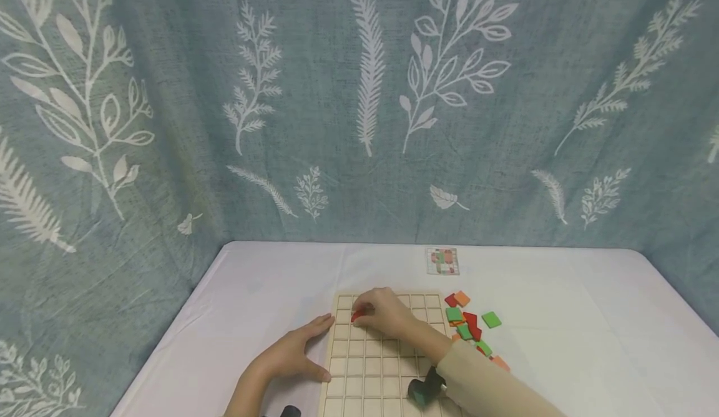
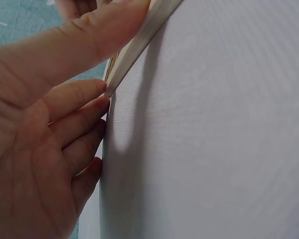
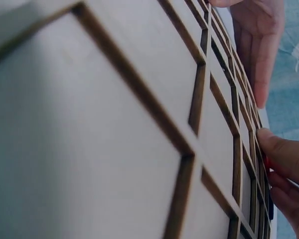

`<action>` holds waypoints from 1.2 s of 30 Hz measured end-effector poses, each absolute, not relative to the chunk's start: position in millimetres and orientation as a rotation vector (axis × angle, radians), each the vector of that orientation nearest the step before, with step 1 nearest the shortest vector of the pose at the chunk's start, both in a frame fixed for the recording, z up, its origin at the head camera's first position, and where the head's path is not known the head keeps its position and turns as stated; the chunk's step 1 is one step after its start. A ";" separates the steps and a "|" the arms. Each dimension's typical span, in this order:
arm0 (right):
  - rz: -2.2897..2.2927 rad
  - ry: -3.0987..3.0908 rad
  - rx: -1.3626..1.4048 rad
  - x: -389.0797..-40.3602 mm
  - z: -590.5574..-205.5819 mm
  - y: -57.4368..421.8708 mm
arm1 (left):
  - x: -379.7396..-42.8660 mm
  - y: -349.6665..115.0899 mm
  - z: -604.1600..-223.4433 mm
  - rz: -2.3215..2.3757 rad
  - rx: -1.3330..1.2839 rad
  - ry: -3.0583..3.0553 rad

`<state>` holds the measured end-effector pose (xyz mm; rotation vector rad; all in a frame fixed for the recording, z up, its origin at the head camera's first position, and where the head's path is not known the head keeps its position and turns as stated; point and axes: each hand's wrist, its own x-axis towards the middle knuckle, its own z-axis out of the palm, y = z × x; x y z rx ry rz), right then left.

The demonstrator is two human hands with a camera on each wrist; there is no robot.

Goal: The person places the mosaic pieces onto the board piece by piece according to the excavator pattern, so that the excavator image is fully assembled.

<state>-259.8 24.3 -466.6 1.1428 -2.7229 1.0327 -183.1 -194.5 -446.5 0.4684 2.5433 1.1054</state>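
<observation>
A wooden grid board point(image 1: 355, 367) with square cells lies on the table before me. My right hand point(image 1: 383, 313) pinches a small red tile point(image 1: 356, 316) at a cell near the board's far left corner. In the right wrist view only a sliver of the red tile point(image 3: 267, 162) shows between thumb and fingers. Along the board's left edge rests my left hand point(image 1: 294, 353), thumb and fingers spread and touching the rim. The left wrist view shows its fingertips point(image 2: 100, 85) against the board's side point(image 2: 134, 47).
Right of the board lies a loose pile of red, orange and green tiles point(image 1: 464, 331); a green tile point(image 1: 491, 319) sits apart. A small pattern card point(image 1: 442, 261) lies beyond the board. A leaf-print curtain point(image 1: 337, 105) hangs behind the white table point(image 1: 590, 329).
</observation>
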 end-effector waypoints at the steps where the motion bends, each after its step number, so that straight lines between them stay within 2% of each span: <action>1: 1.037 -2.727 1.138 -259.3 -465.9 24.6 | -183.3 -194.2 -446.9 1.109 0.474 2.539; 14: 0.962 -2.759 1.137 -256.4 -461.9 30.1 | -182.3 -190.5 -446.8 1.122 0.516 2.526; 22: 1.053 -2.769 1.238 -259.9 -455.2 38.8 | -180.9 -190.0 -445.8 1.123 0.497 2.515; 30: 1.307 -2.764 1.295 -266.3 -436.0 78.3 | -181.8 -195.1 -445.9 1.108 0.478 2.546; 36: 1.402 -2.725 1.161 -271.2 -427.2 121.5 | -183.3 -197.0 -443.1 1.104 0.465 2.551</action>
